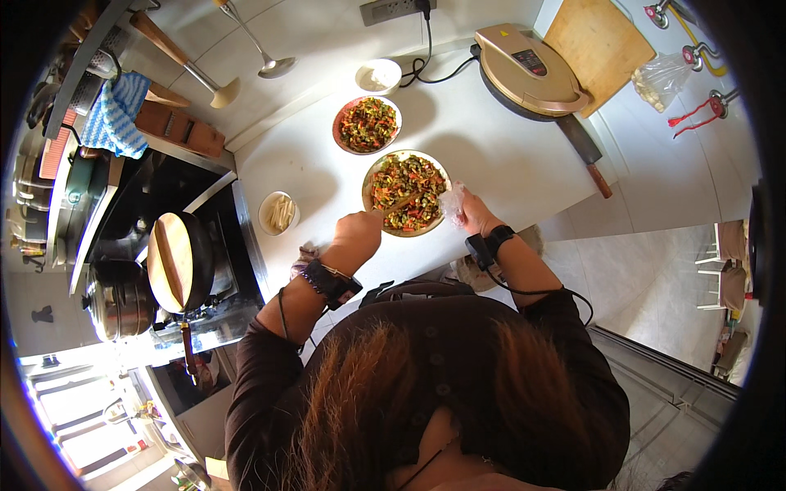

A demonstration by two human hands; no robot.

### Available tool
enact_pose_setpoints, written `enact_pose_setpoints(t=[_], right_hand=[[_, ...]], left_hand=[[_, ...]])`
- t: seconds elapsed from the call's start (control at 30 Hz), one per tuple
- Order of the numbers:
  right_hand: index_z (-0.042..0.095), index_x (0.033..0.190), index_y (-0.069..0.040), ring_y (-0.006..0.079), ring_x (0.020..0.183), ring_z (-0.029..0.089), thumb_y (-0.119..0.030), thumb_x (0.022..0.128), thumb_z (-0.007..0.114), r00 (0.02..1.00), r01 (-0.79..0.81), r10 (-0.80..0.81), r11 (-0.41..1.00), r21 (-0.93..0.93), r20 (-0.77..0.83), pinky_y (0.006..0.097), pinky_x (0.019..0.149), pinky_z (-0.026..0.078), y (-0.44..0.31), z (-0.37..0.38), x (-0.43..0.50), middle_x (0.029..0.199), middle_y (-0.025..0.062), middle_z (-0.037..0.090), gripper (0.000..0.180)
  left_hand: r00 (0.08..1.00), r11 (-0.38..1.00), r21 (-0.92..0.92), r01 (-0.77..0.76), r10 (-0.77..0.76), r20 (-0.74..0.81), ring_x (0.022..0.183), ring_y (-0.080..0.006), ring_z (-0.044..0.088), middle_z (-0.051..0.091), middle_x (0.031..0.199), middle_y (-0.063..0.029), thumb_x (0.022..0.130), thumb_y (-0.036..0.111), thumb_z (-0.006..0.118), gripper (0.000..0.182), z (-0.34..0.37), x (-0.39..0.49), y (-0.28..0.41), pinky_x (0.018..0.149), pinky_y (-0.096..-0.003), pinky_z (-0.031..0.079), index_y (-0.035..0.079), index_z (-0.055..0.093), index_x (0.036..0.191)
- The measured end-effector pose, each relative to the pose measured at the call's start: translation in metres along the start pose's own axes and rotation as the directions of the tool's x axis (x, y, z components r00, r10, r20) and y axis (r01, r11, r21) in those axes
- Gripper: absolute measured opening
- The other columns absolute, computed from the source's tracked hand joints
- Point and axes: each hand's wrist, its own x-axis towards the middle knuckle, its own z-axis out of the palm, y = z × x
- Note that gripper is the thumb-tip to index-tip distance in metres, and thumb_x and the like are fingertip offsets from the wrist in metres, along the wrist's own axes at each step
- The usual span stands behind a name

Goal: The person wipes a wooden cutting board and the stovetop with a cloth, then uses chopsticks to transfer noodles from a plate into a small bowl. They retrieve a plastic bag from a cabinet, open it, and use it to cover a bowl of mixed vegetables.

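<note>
My left hand [359, 238] is closed on a wooden utensil [402, 203], whose far part lies in the chopped vegetables in a large round bowl [366, 195]. At the right rim of that bowl, my right hand [478, 212] grips a crumpled clear plastic bag [452, 201]. Behind the large bowl stands a smaller bowl [336, 127] of similar chopped vegetables. A white bowl [395, 70] with white contents is farther back. Left of the large bowl sits a small white bowl [263, 215] of pale strips.
A gold electric griddle [531, 73] stands at the back right, near a cleaver [580, 144] and a wooden cutting board [599, 52]. On the left are a stove [132, 202], a lidded pan [199, 264] and a steel pot [126, 304]. Ladles hang on the back wall.
</note>
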Motion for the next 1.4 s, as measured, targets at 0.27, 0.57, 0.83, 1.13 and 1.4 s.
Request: enact_pose_setpoints(t=[0.27,0.57,0.83,1.13,1.4], right_hand=[[0.058,0.092,-0.006,0.0105,0.039,0.037,-0.055,0.095,0.039,0.992,0.022,-0.029,0.998,0.054,0.127,0.0253,0.036,0.029,-0.004,-0.007,0.001,0.054,-0.001,0.043,0.052],[0.058,0.087,-0.007,0.0099,0.036,0.031,-0.063,0.093,0.037,0.997,-0.036,0.038,0.999,-0.024,0.066,0.025,0.036,0.025,-0.005,-0.002,0.006,0.049,-0.0028,0.035,0.06],[0.059,0.084,-0.008,0.0104,0.038,0.035,-0.062,0.093,0.038,0.997,-0.024,0.026,0.999,-0.036,0.068,0.0258,0.036,0.027,-0.005,-0.013,0.003,0.052,-0.0023,0.042,0.059],[0.059,0.088,-0.01,0.0119,0.049,0.048,-0.058,0.093,0.044,1.0,-0.026,0.026,1.0,-0.01,0.0,0.0268,0.042,0.037,-0.004,-0.002,-0.004,0.064,-0.0009,0.053,0.051],[0.054,0.082,-0.017,0.0093,0.056,0.05,-0.058,0.093,0.044,0.938,-0.072,0.079,0.997,-0.033,0.337,0.027,0.045,0.039,-0.002,-0.022,-0.001,0.068,-0.0022,0.053,0.044]], left_hand=[[0.998,0.997,-0.057,0.053,-0.055,-0.035,0.069,-0.0344,0.065,0.066,0.074,-0.0166,0.092,0.018,0.048,0.019,-0.023,-0.027,-0.038,0.062,-0.0463,0.052,0.005,0.061,0.092],[0.996,0.995,0.066,-0.08,0.082,-0.021,0.068,-0.0314,0.067,0.066,0.073,-0.0149,0.086,0.012,0.05,0.015,-0.009,-0.003,0.001,0.059,-0.0423,0.054,0.005,0.063,0.085],[1.0,0.995,0.098,-0.019,0.02,-0.017,0.066,-0.0286,0.067,0.066,0.073,-0.0127,0.087,0.013,0.05,0.015,-0.04,-0.023,-0.027,0.057,-0.0387,0.053,0.005,0.063,0.088],[0.995,0.99,0.102,-0.095,0.097,-0.019,0.068,-0.0282,0.067,0.066,0.072,-0.0124,0.083,0.01,0.051,0.013,-0.019,-0.009,-0.005,0.058,-0.0407,0.053,0.006,0.063,0.087],[0.998,0.996,0.077,-0.051,0.053,-0.026,0.067,-0.0297,0.066,0.066,0.071,-0.0131,0.087,0.013,0.049,0.016,-0.05,-0.031,-0.023,0.058,-0.0409,0.052,0.005,0.063,0.086]])
